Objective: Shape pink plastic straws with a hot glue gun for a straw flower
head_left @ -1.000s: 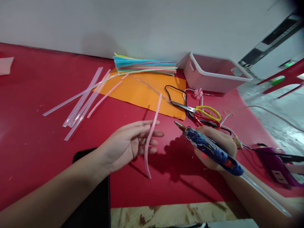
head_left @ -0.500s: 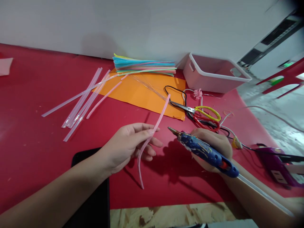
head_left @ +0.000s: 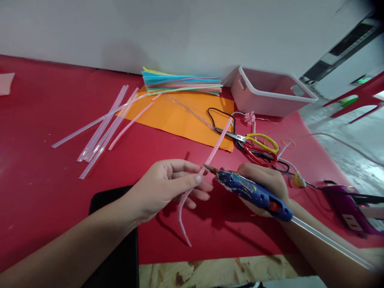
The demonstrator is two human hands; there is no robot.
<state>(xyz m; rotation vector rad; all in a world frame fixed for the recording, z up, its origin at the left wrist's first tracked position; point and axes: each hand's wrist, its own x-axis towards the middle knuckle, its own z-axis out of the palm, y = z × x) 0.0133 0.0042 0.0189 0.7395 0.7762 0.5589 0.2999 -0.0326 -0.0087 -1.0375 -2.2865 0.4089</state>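
Between thumb and fingers, my left hand (head_left: 177, 182) pinches a pink pipe cleaner (head_left: 219, 144), which slants up to the right and droops in a bend below the hand. A blue glue gun (head_left: 252, 192) is gripped in my right hand (head_left: 267, 180), a clear glue stick (head_left: 330, 240) jutting from its back. The gun's metal nozzle is at the pipe cleaner, just above my left fingertips; whether it touches, I cannot tell. Scissors (head_left: 261, 146) with one yellow and one red handle lie beyond my right hand.
Several clear glue sticks (head_left: 102, 132) and a short pink pipe cleaner (head_left: 129, 126) lie at left. Bundled coloured pipe cleaners (head_left: 183, 83) rest on orange paper (head_left: 180, 120). A pink bin (head_left: 270, 96), cables (head_left: 288, 164), a purple power strip (head_left: 351, 208) and a black tray (head_left: 117, 244) surround the hands.
My left hand has moved slightly right, and the pipe cleaner leans further right. My right hand has brought the glue gun left, its nozzle now at the pipe cleaner.
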